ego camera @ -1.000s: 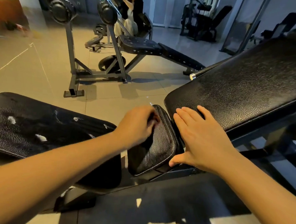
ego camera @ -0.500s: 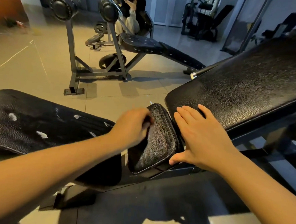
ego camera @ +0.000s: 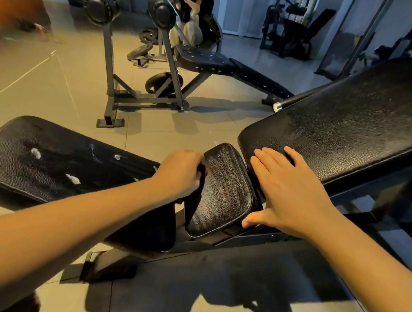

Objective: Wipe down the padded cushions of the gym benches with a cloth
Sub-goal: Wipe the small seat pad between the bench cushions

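Our left hand (ego camera: pixel 182 172) curls against the left edge of the small middle cushion (ego camera: pixel 222 193), likely bunching a limp, hidden cloth, while our right hand (ego camera: pixel 287 192) lies flat on the soft, grained backrest cushion (ego camera: pixel 346 130).

beige tiled floor (ego camera: pixel 67 80) runs back to pale wall panels (ego camera: pixel 235 10). a grey rack (ego camera: pixel 108 60) with black weight plates (ego camera: pixel 99 7) straddles a perforated black bench (ego camera: pixel 206 61); a person (ego camera: pixel 194 15) sits behind it. loose plates (ego camera: pixel 140 50) lie on the tiles, a dark machine (ego camera: pixel 292 33) stands far right at the back, an orange wall (ego camera: pixel 14 1) far left.
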{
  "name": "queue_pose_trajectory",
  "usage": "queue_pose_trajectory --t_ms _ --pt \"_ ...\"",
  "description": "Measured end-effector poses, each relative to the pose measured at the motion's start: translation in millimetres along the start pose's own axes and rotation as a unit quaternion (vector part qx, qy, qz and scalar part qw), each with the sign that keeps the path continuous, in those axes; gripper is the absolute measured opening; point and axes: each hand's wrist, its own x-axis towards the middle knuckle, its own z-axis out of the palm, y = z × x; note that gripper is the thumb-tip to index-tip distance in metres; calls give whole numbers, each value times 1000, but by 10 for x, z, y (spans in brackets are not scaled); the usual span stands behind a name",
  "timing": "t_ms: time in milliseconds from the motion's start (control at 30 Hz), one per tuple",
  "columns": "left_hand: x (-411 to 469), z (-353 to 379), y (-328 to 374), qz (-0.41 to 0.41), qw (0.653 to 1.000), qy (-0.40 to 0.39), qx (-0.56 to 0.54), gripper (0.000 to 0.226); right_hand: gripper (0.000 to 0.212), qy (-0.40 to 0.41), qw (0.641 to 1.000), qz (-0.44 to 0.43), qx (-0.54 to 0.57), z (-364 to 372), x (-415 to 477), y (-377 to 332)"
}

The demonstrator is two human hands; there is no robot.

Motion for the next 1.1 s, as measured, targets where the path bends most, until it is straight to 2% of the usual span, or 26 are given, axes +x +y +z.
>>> queue_pose_trajectory --t_ms 33,100,167,233,300,367,467,533,600,700,733,800,867,967,1033,1100 --pt "91 -3 -42 -25 1000 -2 9 15 132 0 1000 0 3 -2 -1 -2" --pt "64 -28 -40 -24 1000 4 -1 15 132 3 1000 1 9 -14 3 5" --pt "-211 -130 90 25 998 -10 -53 19 132 -1 1000 1 6 -38 9 9" --pt "-619 -249 285 115 986 -35 -120 19 133 -4 1000 1 -3 -39 13 3" --pt "-804 -254 363 166 974 -67 -142 18 133 -7 1000 2 -5 -30 19 1" --pt "-637 -162 265 142 984 -38 -106 21 134 -9 1000 4 -3 -23 18 -5" --pt "-92 -13 -56 -4 999 -14 -33 21 134 -13 1000 5 0 -23 14 -11" --pt "46 4 -117 -46 999 -10 -10 15 134 -15 1000 5 2 -29 10 -6" --pt "-126 -47 -10 -14 1000 -13 -11 14 133 -10 1000 4 4 -40 16 6" --pt "-692 -178 239 103 992 -24 -73 16 131 0 1000 3 0 -38 22 9" --pt "-795 -164 256 119 989 -41 -75 15 131 1 1000 2 -1 -31 25 12" --pt "-745 -98 164 100 993 -56 -35 11 132 -5 1000 2 -5 -30 23 -5" --pt "-442 0 -18 33 999 -41 2 7 133 -7 1000 5 -5 -29 17 -10" --pt "-97 38 -149 -52 998 -24 -10 6 133 -8 1000 5 -4 -20 15 -12" --pt "-163 17 -46 -52 999 -13 -4 11 132 -2 1000 3 0 -18 17 -4" --pt "-408 -80 178 4 999 -3 -40 18 131 8 1000 0 3 -12 25 3"
